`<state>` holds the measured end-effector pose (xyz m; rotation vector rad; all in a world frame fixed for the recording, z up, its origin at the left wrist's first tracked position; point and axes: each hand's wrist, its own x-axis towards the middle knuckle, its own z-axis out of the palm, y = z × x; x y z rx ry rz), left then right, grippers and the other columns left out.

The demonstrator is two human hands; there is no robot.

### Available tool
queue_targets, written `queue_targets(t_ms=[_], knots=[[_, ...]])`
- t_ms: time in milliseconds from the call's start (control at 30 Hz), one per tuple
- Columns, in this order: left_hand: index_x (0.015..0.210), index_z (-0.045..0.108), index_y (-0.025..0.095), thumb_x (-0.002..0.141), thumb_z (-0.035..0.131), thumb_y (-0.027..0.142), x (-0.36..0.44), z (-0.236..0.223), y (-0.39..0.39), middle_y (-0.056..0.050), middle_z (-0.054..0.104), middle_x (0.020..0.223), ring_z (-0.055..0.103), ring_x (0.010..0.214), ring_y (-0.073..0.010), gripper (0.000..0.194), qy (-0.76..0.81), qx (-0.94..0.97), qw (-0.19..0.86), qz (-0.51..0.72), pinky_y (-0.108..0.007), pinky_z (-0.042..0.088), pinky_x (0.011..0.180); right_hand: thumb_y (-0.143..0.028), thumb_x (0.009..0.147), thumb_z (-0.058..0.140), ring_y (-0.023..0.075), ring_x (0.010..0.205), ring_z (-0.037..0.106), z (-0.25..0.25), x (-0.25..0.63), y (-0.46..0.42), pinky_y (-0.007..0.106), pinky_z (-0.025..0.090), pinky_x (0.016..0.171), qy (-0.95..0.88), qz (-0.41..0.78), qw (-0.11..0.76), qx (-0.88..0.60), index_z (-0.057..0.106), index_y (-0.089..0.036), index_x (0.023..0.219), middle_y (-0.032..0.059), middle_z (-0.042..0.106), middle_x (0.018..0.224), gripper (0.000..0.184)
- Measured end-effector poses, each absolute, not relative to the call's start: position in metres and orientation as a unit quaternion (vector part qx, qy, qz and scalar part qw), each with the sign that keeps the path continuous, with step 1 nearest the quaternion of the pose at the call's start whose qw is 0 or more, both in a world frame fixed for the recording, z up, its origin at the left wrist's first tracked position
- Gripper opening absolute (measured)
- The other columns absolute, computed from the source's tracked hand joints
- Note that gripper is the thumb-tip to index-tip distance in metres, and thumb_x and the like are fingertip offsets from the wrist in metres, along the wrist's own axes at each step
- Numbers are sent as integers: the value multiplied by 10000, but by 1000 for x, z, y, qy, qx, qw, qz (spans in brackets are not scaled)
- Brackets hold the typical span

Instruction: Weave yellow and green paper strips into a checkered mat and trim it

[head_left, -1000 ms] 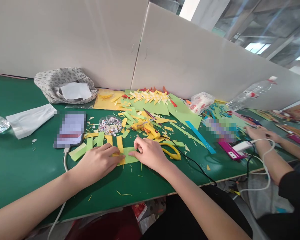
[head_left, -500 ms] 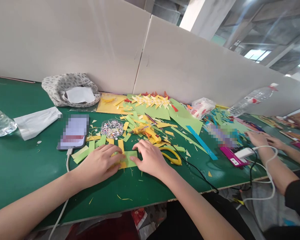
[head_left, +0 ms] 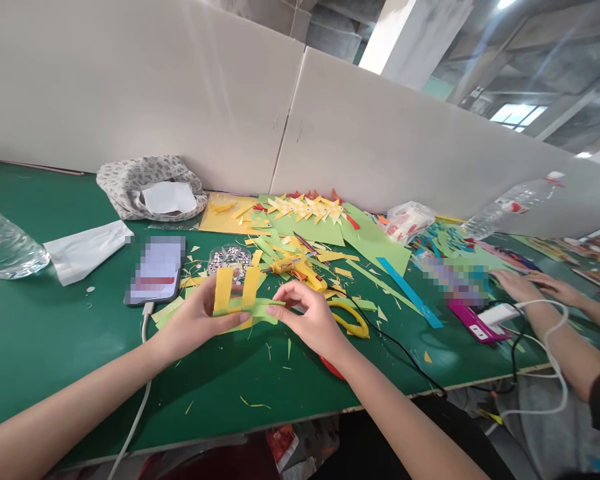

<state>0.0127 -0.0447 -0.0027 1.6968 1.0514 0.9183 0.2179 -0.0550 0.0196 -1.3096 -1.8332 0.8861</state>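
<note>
Between my two hands are interlaced paper strips [head_left: 251,287], two yellow ones standing upright across green ones lying sideways. My left hand [head_left: 200,317] grips their left end, thumb in front and fingers behind. At the right end of the green strips, my right hand [head_left: 305,313] pinches with thumb and fingers. Just behind lie a yellow glue gun [head_left: 300,268] and a clear round case of small googly eyes [head_left: 227,257]. Yellow-handled scissors [head_left: 353,323] rest beside my right hand. Something red shows partly under my right wrist.
A phone [head_left: 156,270] on a white cable lies left. Several yellow paper fish [head_left: 307,208] sit on green sheets at the back. A blue strip [head_left: 410,292], a purple power strip [head_left: 475,322] and a co-worker's hands [head_left: 535,287] are right. Water bottles [head_left: 515,203] stand or lie at both sides.
The paper strips have come up off the table, with the yellow ones now tilted upright. My left hand has turned from palm-down to a thumb-and-finger grip; my right hand now pinches the green end.
</note>
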Motion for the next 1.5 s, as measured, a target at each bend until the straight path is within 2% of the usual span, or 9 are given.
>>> queue_targets(t_ms=[100, 200, 367, 533, 633, 800, 1067, 1233, 1500], knots=[[978, 565, 173, 791, 576, 378, 12, -2, -46, -61, 703, 942, 674, 803, -206, 277, 461, 650, 521, 305, -322, 569, 671, -368, 775, 588, 139, 741, 594, 25, 218, -56, 255, 475, 658, -714, 332, 348, -509, 528, -212, 878, 10, 608, 799, 196], [936, 618, 182, 752, 622, 400, 11, 0, -46, -52, 699, 989, 661, 873, -209, 285, 487, 583, 571, 311, -306, 550, 748, -370, 790, 547, 145, 746, 583, 40, 235, -53, 265, 471, 662, -726, 287, 307, -545, 481, -209, 913, 18, 586, 795, 213], [972, 600, 176, 653, 731, 352, 11, 4, -42, -66, 688, 1011, 662, 870, -181, 387, 511, 417, 649, 378, -216, 551, 699, -347, 590, 669, 206, 836, 550, 69, 281, -56, 276, 427, 619, -740, 214, -67, -634, 496, -222, 807, 27, 547, 932, 304], [956, 602, 158, 636, 755, 202, 11, 4, -37, -86, 685, 1000, 673, 802, -156, 358, 492, 356, 670, 427, -189, 564, 668, -193, 524, 641, 212, 750, 549, 68, 285, -59, 245, 366, 519, -682, 153, -200, -687, 487, -188, 841, 46, 545, 823, 353], [947, 608, 150, 633, 752, 151, 11, 3, -34, -90, 685, 1002, 674, 815, -163, 346, 479, 337, 671, 455, -191, 574, 683, -118, 530, 568, 196, 674, 541, 63, 280, -58, 234, 304, 468, -687, 111, -202, -689, 479, -182, 796, 41, 536, 752, 288], [952, 624, 141, 626, 753, 126, 8, 1, -32, -89, 690, 1001, 670, 858, -186, 350, 449, 309, 691, 475, -211, 578, 716, -202, 596, 538, 160, 604, 502, 68, 294, -55, 235, 282, 468, -742, 78, -110, -657, 434, -205, 624, 10, 532, 699, 108], [893, 645, 163, 685, 721, 180, 6, 3, -31, -58, 661, 1082, 613, 990, -178, 222, 427, 268, 699, 508, -290, 543, 849, -460, 754, 531, 129, 565, 501, 72, 274, -58, 234, 375, 530, -766, 120, 128, -618, 413, -216, 747, -21, 527, 668, 270], [881, 650, 159, 700, 715, 201, 8, 4, -33, -61, 657, 1088, 592, 1028, -188, 197, 406, 267, 709, 511, -294, 537, 863, -623, 699, 507, 205, 647, 577, 50, 234, -67, 270, 359, 510, -785, 43, 77, -614, 428, -210, 781, 44, 596, 762, 428], [866, 638, 207, 741, 675, 157, 8, 1, -34, -9, 677, 1016, 623, 950, -154, 140, 368, 223, 733, 528, -282, 552, 806, -673, 725, 423, 227, 621, 598, 33, 225, -65, 272, 338, 490, -759, 25, 27, -650, 407, -206, 795, 42, 597, 742, 472]])
